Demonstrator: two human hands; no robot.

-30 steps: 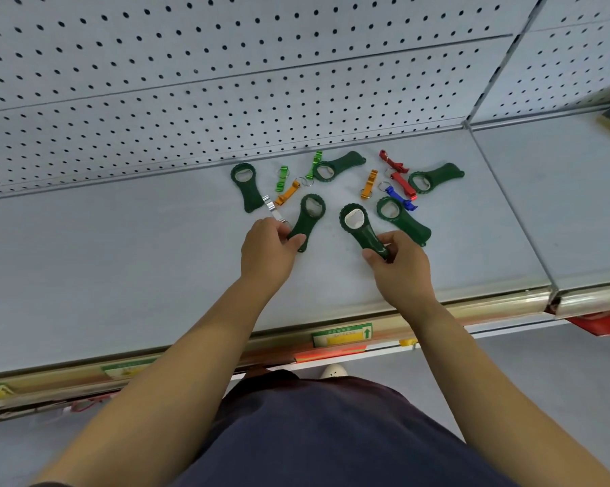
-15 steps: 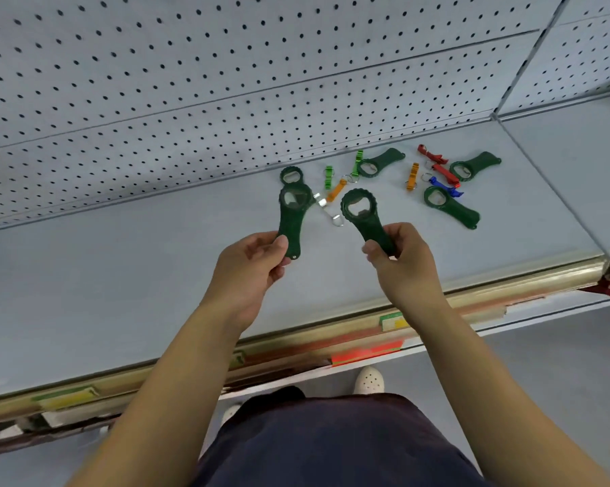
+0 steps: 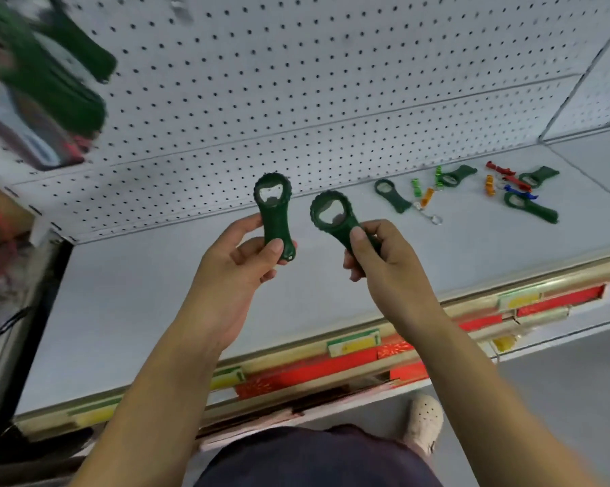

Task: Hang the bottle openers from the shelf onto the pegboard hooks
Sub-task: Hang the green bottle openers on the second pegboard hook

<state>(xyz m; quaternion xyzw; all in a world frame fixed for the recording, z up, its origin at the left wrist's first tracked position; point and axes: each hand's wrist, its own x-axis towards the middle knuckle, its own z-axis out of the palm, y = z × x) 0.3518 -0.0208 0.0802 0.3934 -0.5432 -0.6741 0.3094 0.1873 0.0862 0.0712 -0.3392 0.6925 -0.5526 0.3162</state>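
Note:
My left hand (image 3: 236,268) grips the handle of a dark green bottle opener (image 3: 273,209), held upright above the grey shelf (image 3: 127,311). My right hand (image 3: 384,261) pinches the handle of a second dark green bottle opener (image 3: 333,216), its ring tilted up and left. Both are raised in front of the white pegboard (image 3: 296,82). Several more openers lie on the shelf at the right: dark green ones (image 3: 391,195) (image 3: 530,207) and small coloured keychain ones (image 3: 426,196). Blurred dark green openers (image 3: 50,75) hang at the upper left.
The shelf's front edge (image 3: 331,349) carries yellow, green and red price labels. A dark upright (image 3: 25,311) bounds the shelf on the left. A vertical divider (image 3: 584,79) splits the pegboard at the right. My shoe (image 3: 424,420) is on the floor below.
Both hands lifted their openers off the shelf and carried them up and left. My view swung left, bringing the hanging openers into sight.

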